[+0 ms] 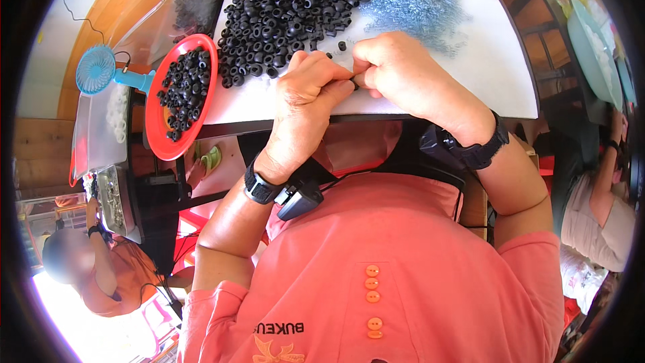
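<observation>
My left hand (pixel 308 91) and my right hand (pixel 403 70) meet over the near edge of the white tabletop. Thumb and forefinger of the left pinch a small black part (pixel 355 85), mostly covered by the fingertips. The right hand's fingertips press together against the same spot; what they hold is too small to make out. Just beyond the fingers lies a single black piece (pixel 342 46). A large heap of small black hollow parts (pixel 289 17) spreads behind my left hand. Past my right hand sits a tangled pile of fine, shiny bluish pieces, like tiny springs (pixel 420 15).
A red plate (pixel 206 94) of black pieces (pixel 185 91) juts over the table's left edge, beside a blue fan (pixel 96 69). One co-worker (pixel 101 262) sits at the lower left; another person (pixel 598 202) is at the right, near a light-blue basin (pixel 591 54).
</observation>
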A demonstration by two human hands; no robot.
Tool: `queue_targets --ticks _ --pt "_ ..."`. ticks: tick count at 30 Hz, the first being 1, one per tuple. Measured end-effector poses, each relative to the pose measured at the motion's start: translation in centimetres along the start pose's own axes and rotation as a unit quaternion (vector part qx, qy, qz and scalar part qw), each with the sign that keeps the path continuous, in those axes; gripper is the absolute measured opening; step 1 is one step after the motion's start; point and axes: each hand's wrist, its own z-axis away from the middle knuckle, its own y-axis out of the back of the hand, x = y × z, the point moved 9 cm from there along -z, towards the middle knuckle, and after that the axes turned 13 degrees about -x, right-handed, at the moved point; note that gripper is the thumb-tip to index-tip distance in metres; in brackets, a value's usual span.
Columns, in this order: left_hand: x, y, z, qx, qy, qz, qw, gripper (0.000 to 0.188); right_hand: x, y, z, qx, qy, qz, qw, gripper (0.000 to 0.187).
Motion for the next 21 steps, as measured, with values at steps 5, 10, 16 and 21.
queue_targets --ticks 5,10,16,21 --pt "0.0 0.0 -0.1 -0.014 0.008 0.013 1.0 0.006 0.1 0.0 0.1 -0.019 -0.008 0.012 1.0 0.01" --pt "-0.2 -0.4 0.0 0.003 0.0 0.015 1.0 0.007 0.2 -0.1 0.1 -0.021 -0.001 0.009 1.0 0.01" --pt "0.9 -0.5 -0.5 -0.004 -0.024 -0.052 0.998 0.007 0.0 -0.2 -0.4 -0.032 0.012 0.025 0.999 0.011" --pt "0.5 -0.4 -0.3 -0.004 -0.036 -0.051 0.998 0.008 -0.1 -0.4 0.0 -0.01 -0.016 0.079 0.997 0.014"
